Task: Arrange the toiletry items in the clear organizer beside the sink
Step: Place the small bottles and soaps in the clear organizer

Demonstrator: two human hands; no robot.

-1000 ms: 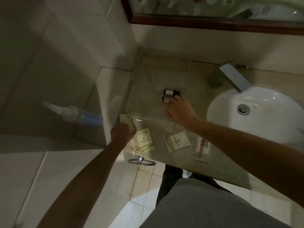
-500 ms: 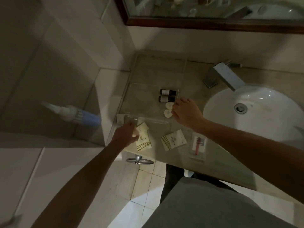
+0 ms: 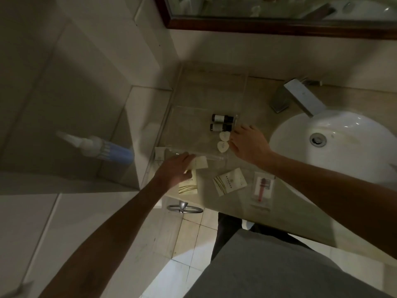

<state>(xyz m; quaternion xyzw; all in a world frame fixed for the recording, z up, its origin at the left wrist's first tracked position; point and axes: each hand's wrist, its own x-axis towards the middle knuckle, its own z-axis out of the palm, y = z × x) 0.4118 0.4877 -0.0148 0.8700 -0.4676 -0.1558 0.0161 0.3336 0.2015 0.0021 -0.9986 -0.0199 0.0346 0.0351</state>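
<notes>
A: The clear organizer (image 3: pixel 193 117) sits on the counter (image 3: pixel 300 216) in its back left corner, hard against the side wall, with the white sink (image 3: pixel 335 147) off to its right. How much room is there around it?

B: Its far half is bare. The counter strip between its right wall and the sink rim is narrow, and the right hand (image 3: pixel 249 145) lies over that strip at the organizer's near right corner. The counter's front edge is close behind the loose items.

A: What is in the organizer?

B: Two dark bottles (image 3: pixel 221 118) lying on their sides, one behind the other, by the right wall. Just in front of them are two small pale heart-shaped soaps (image 3: pixel 222 146), also one behind the other.

A: And outside it?

B: Near the front edge, two cream sachets (image 3: pixel 229 181) that I can count flat on the counter, one partly under the left hand (image 3: pixel 175 172), and one clear packet with a red razor (image 3: pixel 262 189) to their right, near the sink. A small white tube (image 3: pixel 160 153) lies by the organizer's near left corner.

A: The hands?

B: The left hand's fingers are pinched on a cream packet (image 3: pixel 200 162) at the organizer's near wall. The right hand's fingers are spread apart and empty, tips beside the soaps; whether they touch, I cannot tell.
</notes>
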